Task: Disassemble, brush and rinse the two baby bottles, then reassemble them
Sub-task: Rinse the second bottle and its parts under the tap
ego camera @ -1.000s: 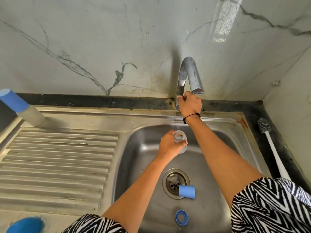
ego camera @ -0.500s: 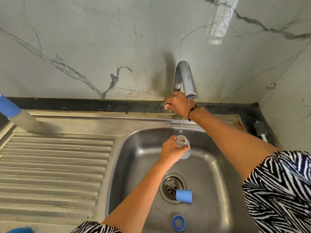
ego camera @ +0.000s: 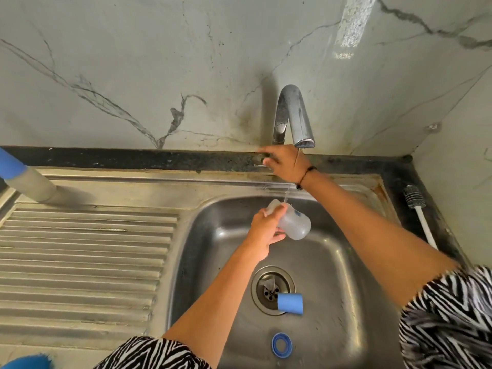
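Looks like a home kitchen to me. Stainless steel sink [ego camera: 354, 265] with a ribbed draining board [ego camera: 80, 257] out at 9 o'clock, chrome tap [ego camera: 291, 115] up at 12, marble-look wall tiles [ego camera: 159, 62] behind it, and a bottle brush [ego camera: 419, 214] lying on the dark counter edge around 3 o'clock.

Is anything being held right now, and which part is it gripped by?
The left hand grips the clear bottle body around its neck end. The right hand holds nothing, resting at the tap's base.
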Motion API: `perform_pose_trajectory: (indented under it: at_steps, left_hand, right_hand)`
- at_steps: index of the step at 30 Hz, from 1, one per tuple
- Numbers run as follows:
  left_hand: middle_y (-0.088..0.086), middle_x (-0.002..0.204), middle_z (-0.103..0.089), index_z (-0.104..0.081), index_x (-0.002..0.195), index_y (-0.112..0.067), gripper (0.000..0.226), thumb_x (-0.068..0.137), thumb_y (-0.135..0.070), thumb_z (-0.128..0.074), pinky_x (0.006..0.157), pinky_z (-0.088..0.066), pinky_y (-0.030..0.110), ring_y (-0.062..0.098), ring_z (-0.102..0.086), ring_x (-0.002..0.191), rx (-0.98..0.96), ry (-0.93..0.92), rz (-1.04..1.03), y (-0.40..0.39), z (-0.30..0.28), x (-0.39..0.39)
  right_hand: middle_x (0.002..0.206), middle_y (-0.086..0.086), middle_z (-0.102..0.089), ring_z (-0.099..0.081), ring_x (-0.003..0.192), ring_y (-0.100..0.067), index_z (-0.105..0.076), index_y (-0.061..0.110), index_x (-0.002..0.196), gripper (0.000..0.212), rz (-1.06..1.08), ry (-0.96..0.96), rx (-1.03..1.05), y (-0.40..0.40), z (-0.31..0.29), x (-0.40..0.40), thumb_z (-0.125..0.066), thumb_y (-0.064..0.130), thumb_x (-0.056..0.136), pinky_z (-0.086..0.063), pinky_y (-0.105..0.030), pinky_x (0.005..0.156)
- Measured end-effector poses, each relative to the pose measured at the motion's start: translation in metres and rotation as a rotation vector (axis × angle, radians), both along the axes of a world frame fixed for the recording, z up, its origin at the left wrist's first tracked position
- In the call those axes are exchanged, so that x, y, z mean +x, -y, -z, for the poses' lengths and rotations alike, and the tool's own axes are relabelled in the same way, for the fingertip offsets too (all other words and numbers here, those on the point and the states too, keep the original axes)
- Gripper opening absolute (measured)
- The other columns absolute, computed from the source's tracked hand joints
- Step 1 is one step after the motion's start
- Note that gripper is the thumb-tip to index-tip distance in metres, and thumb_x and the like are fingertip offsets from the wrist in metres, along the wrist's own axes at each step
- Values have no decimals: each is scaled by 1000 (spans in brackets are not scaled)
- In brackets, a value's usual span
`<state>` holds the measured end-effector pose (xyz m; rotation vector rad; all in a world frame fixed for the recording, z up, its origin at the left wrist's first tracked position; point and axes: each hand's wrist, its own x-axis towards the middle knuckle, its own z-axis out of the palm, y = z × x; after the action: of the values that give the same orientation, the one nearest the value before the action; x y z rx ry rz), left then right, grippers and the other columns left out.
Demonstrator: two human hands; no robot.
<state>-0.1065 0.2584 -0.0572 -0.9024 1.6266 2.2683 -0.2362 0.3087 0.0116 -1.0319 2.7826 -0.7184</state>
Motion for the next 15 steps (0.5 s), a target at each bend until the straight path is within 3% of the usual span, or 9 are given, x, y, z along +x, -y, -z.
perform_pose_trajectory:
  at_steps: [2, 4, 7, 9, 10, 12, 15]
  left_hand:
    - [10, 112, -59, -51, 118, -10, 37, 91, -34, -60, 79, -55, 37, 25, -60, 102, 100, 16, -72, 2, 0, -4]
    - [15, 114, -62, -56, 112, -8, 33, 92, -34, -58, 75, -55, 36, 27, -63, 99, 197, 10, -156, 4, -1, -8]
    - [16, 107, -64, -59, 108, -7, 32, 92, -35, -59, 75, -54, 38, 27, -63, 94, 227, 27, -259, 8, -6, -13]
    - [13, 108, -64, -60, 112, -7, 37, 89, -36, -62, 72, -54, 37, 27, -62, 99, 173, 50, -274, 8, -6, -12]
    - [13, 110, -65, -60, 114, -7, 39, 88, -36, -63, 72, -53, 36, 27, -61, 102, 149, 36, -258, 8, -6, -10]
    - [13, 113, -65, -59, 116, -7, 36, 89, -31, -63, 76, -52, 35, 25, -61, 105, 91, -25, -170, 7, -5, -4]
    - [8, 104, -67, -60, 107, -14, 17, 91, -18, -61, 82, -50, 36, 21, -62, 99, 20, -137, 28, 15, -13, 4]
  right_hand:
    - [92, -5, -69, -62, 81, -15, -61, 15, 124, 32, 131, 95, -275, -19, 8, 17, -53, 11, 93, -47, -28, 86]
    - [127, -5, -60, -62, 91, -17, -60, 12, 123, 32, 121, 166, -308, -35, 17, 45, -56, 8, 91, -47, -29, 91]
    - [149, -3, -37, -41, 129, -23, -40, 17, 141, 52, 22, 131, 27, -43, 35, 85, -56, 18, 91, -33, -35, 108]
    - [155, 1, -23, -22, 140, -22, -18, 21, 150, 70, 43, 33, 253, -41, 45, 101, -55, 22, 90, -24, -42, 113]
    - [155, 0, -21, -20, 140, -23, -13, 21, 150, 74, 85, 9, 296, -39, 49, 106, -55, 23, 89, -27, -46, 111]
    - [145, -4, -33, -34, 130, -27, -23, 21, 144, 70, 160, 51, 245, -38, 51, 104, -61, 29, 86, -41, -46, 100]
    - [121, 3, -52, -54, 112, -22, -41, 26, 123, 66, 141, 390, 41, -46, 47, 87, -76, 35, 68, -51, -41, 87]
